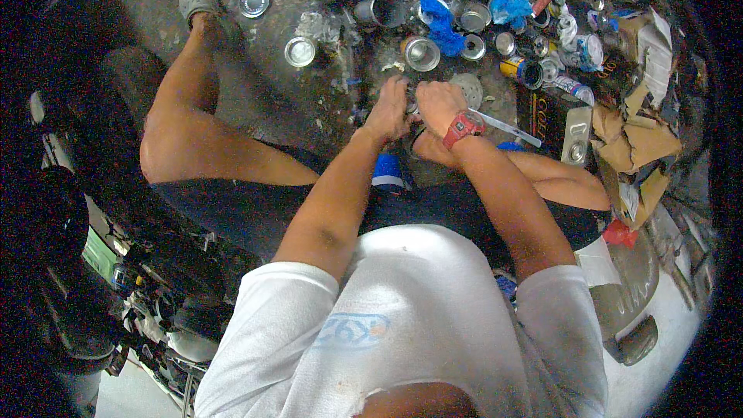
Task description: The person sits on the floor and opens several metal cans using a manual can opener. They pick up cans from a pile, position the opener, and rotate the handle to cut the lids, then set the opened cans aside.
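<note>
One open cylindrical metal can with a silver interior (422,54) is taken as the reference. Two bare hands are positioned on the near side of this can, close together: the left hand (389,111), with fingers bent, and the right hand (439,105), with fingers curled inward. Whether anything is gripped by either hand cannot be told, since the fingertips are hidden. One red wristwatch (464,129) is worn on the right wrist. One long, flat, silver blade-like strip (511,128) is located to the near right of the can, projecting from beside the right wrist; its inner end is concealed. Two crumpled blue plastic pieces (444,29) are seen beyond the can, to its right. One small round silver can (300,52) is placed to its left. One rectangular silver metal piece (576,136) is found farther to its near right.
</note>
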Action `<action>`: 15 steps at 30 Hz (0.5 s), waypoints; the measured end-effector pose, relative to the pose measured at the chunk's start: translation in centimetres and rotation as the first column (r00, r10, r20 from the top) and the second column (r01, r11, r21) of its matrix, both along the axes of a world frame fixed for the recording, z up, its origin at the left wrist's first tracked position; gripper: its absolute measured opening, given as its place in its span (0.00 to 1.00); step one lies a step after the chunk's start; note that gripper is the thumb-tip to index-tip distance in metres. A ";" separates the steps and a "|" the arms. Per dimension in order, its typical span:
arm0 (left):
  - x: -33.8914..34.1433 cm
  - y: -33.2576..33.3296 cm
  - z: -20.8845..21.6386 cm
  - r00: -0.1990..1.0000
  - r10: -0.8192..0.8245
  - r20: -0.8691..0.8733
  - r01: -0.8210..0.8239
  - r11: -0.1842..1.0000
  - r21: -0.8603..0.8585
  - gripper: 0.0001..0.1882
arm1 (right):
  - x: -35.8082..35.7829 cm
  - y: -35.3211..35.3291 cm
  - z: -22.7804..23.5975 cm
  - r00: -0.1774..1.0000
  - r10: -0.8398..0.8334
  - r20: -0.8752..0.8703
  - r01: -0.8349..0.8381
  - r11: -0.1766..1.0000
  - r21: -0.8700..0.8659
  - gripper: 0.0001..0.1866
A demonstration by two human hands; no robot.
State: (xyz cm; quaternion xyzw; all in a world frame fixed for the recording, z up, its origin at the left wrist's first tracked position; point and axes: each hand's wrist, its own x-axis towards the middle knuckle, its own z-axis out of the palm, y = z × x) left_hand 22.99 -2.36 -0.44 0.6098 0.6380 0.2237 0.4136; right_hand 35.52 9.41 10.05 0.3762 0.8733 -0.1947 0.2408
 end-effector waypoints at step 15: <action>-0.2 0.3 0.4 1.000 -0.019 0.015 0.020 0.997 -0.071 0.52 | -0.4 1.2 0.7 0.992 -0.025 0.123 0.050 0.976 -0.213 0.13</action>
